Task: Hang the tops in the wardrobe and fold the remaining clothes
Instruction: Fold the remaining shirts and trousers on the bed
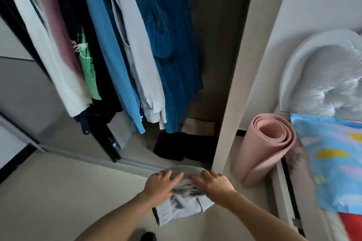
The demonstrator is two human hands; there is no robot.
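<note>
**Folded grey garment at the wardrobe threshold**

We record both hands on the folded grey garment [183, 204]. The left hand [159, 184] and right hand [214, 184] clasp its upper fold from either side, fingers bent over the top and thumbs hidden. We judge this two-sided hold keeps the folds from slipping. The bundle is at the front edge of the wardrobe floor [140, 140], near its right corner; we cannot tell if it rests or hangs. Hung tops [117, 45] crowd the space above. A black folded pile [172, 147] lies just inside, probably where the bundle goes.
</note>
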